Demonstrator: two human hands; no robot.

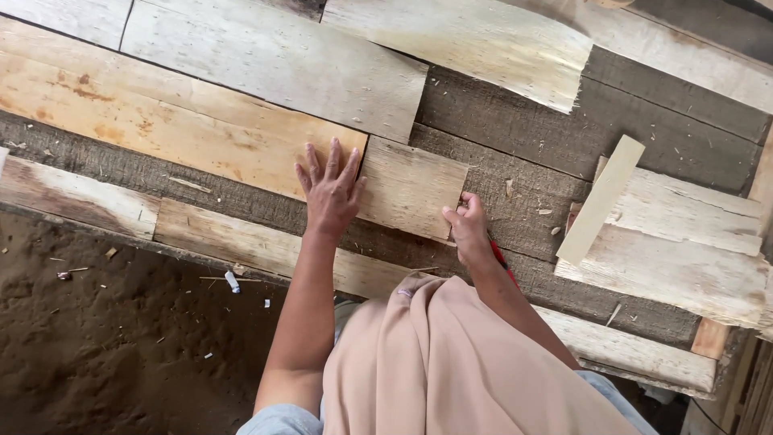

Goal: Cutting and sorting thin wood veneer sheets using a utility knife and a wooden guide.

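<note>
The left hand [330, 189] has no closed grip at all: it lies flat, fingers spread wide, palm down across the seam where a long orange-tinted veneer sheet [161, 121] meets a small pale veneer piece [415, 187], pressing on both. The right hand [469, 229] shows a narrow grip, fingertips curled at the lower right corner of that small piece, touching its edge; a red object [501, 259] shows just behind the wrist, too hidden to tell what it is or whether the hand holds it. The small piece lies on the worktop [515, 153], a bed of dark rough planks, directly between the two hands, its long axis running left to right with a slight downward tilt toward the right. So the left hand sits on its left end and the right hand at its right end, both in contact; the left has more of its surface on the wood. Another pale sheet [282, 56] lies above and overlaps the orange one, and a further light sheet [475, 44] runs toward the top right. Well to the right, a narrow pale strip [600, 201] rests tilted over a stack of rough sheets [684, 250]. Below the worktop's edge lies a dirt floor [121, 354] strewn with chips. A beige cloth [451, 362] hangs from the person, covering the lower middle of the view.
</note>
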